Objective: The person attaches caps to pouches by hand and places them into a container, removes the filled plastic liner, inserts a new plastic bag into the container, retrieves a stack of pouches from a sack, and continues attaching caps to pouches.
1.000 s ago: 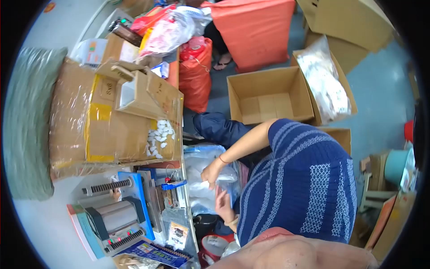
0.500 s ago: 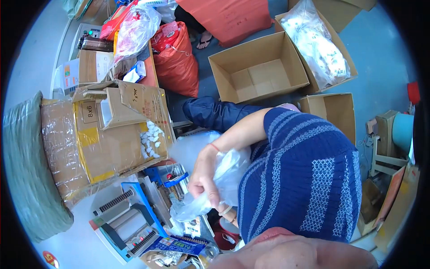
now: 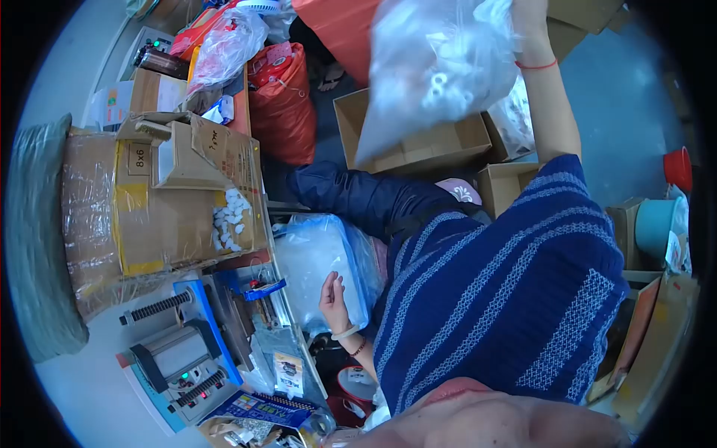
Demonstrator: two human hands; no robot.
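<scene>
At the far left, a greenish roll stands against a taped cardboard box, with white pieces lying on its near corner. Below, at lower left, sits a blue-framed machine. A red sack stands at upper centre-left. Near the middle, the left hand is in front of a pile of clear plastic; its fingers are loosely spread and hold nothing. At upper centre, a filled plastic bag hangs, blurred, in front of an open carton. The right hand, at the top edge, grips the bag's upper right side; its fingertips are hidden. A teal bucket stands at far right.
</scene>
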